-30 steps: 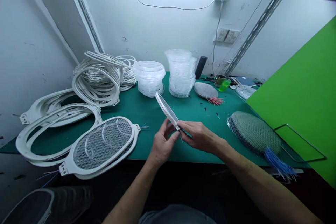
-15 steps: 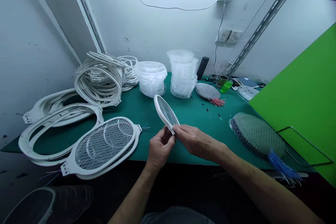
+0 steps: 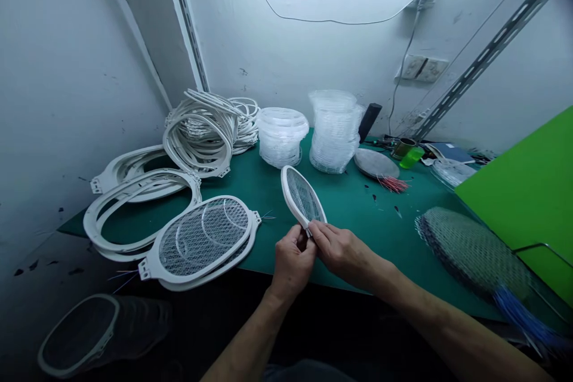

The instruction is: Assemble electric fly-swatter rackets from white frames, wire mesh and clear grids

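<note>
You've got a mesh swatter head (image 3: 302, 197) pinched at its neck, the fingers of your left hand (image 3: 293, 265) and right hand (image 3: 342, 249) closed on it; the bench front edge (image 3: 353, 290) runs just below, another swatter (image 3: 201, 245) close left.

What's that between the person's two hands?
The narrow end of a white mesh racket head, held between the left hand and the right hand, as the head view shows.
</note>
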A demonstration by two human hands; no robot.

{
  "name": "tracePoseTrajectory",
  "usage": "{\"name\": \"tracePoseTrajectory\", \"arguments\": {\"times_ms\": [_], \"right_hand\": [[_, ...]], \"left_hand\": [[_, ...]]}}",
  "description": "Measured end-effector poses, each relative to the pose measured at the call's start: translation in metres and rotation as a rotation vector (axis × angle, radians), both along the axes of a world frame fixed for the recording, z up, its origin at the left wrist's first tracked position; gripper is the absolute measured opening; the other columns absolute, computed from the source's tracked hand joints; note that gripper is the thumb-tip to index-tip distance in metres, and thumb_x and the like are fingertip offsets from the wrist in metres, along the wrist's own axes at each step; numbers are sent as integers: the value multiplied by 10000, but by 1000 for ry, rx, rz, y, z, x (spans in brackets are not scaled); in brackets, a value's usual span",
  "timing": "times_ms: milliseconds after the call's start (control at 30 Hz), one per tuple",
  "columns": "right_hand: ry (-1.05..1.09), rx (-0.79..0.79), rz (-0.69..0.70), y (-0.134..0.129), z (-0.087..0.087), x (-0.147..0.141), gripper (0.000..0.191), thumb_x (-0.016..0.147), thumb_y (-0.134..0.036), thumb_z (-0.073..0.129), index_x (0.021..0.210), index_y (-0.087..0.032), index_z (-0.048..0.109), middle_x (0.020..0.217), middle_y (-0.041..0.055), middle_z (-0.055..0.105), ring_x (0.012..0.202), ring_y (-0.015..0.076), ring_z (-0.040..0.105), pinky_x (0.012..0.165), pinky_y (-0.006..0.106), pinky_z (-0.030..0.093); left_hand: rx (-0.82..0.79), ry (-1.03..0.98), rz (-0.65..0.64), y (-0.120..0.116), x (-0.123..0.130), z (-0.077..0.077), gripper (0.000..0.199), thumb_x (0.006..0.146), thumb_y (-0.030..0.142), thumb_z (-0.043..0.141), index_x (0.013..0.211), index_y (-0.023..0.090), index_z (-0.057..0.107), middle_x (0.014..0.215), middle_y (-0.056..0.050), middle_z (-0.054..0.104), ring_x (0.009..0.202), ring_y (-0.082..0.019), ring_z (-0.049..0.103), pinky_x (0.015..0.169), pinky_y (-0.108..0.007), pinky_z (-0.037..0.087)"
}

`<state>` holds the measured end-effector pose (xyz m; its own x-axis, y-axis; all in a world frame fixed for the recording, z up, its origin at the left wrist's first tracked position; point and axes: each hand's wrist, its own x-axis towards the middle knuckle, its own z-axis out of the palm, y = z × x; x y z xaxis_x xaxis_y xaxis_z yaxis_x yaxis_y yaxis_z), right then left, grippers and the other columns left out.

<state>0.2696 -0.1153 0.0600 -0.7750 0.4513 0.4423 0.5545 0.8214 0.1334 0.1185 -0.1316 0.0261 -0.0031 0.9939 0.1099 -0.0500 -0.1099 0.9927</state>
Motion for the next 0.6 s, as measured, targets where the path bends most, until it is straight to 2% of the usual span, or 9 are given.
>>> {"name": "tracePoseTrajectory", "arguments": {"times_ms": [133, 300, 367, 467, 533, 600], "right_hand": [[50, 1, -12, 10, 2, 8, 335, 990, -77, 430, 1281, -50, 594, 1102, 208, 727, 990, 296, 735, 792, 381, 645], [315, -3, -165, 24, 13, 31, 346, 967, -107, 508, 1293, -137, 620, 977, 102, 774, 789, 202, 752, 738, 279, 610], [345, -7, -181, 23, 14, 33, 339, 968, -116, 516, 1285, -149, 631, 989, 100, 780, 805, 203, 760, 746, 274, 607], [327, -21, -162, 17, 9, 28, 344, 971, -114, 507, 1292, -148, 626, 1027, 117, 779, 867, 224, 769, 768, 292, 617], [312, -19, -145, 13, 4, 24, 365, 962, -96, 506, 1309, -144, 610, 1045, 126, 776, 898, 234, 769, 790, 306, 626], [297, -6, -121, 11, 0, 22, 399, 953, -73, 504, 1338, -146, 582, 1072, 130, 771, 942, 239, 767, 821, 319, 631]], "left_hand": [[-76, -49, 87, -2, -4, -18, 197, 854, 277, 646, 992, 162, 727, 780, -1, 698, 742, -150, 647, 745, -245, 558], [-228, -242, 86, -2, -11, -35, 294, 805, 253, 677, 1077, 154, 728, 860, -17, 719, 785, -160, 693, 806, -318, 624], [-262, -280, 90, 1, -12, -34, 310, 774, 243, 699, 1070, 150, 725, 867, -25, 728, 796, -166, 704, 805, -324, 629], [-262, -323, 44, 8, -13, -23, 389, 735, 244, 748, 1111, 156, 709, 933, -54, 754, 859, -192, 723, 778, -298, 619], [-264, -312, 38, 17, -15, -13, 417, 764, 298, 758, 1153, 163, 694, 989, -80, 765, 870, -205, 732, 746, -290, 611], [-296, -249, 105, 29, -19, -6, 373, 821, 347, 721, 1142, 160, 691, 975, -96, 769, 827, -214, 737, 690, -291, 602]]}}
